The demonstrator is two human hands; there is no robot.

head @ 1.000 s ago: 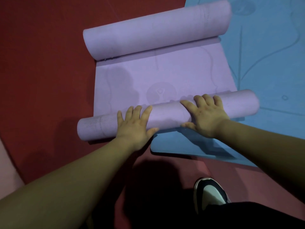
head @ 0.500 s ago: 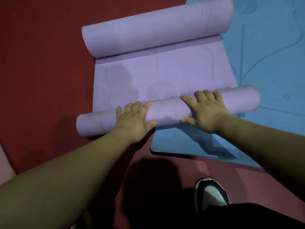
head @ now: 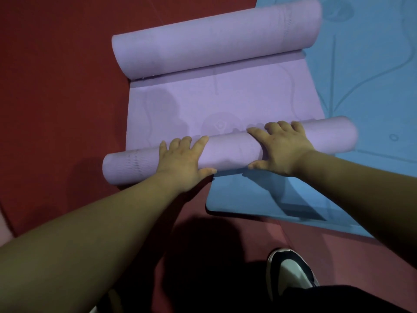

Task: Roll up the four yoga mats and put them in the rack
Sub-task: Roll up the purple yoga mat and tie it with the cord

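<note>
Purple foam makes up the yoga mat [head: 191,105] that is spread partly open across a red floor [head: 56,86], its right side lying over a blue mat [head: 372,75]. Both ends of the purple yoga mat are coiled: a thicker far roll [head: 214,39] is seen at the top of the view and a thinner near roll [head: 230,152] closer to the person, with a flat stretch bearing a faint round emblem [head: 220,125] between them. The near roll is laid crosswise, its left end over the red floor and its right end over the blue mat. The left hand [head: 180,159] is pressed onto the roll left of its middle, fingers spread and lightly bent over the top, thumb set against the near side. The right hand [head: 282,147] is placed the same way right of the middle, and a bare length of roll is left between the two. The roll is held down under open palms rather than clasped. The blue mat is laid flat, with thin line patterns on it and a rounded corner below the right hand. A dark-and-white shoe [head: 291,272] is seen at the bottom edge, beside dark clothing [head: 338,299].
</note>
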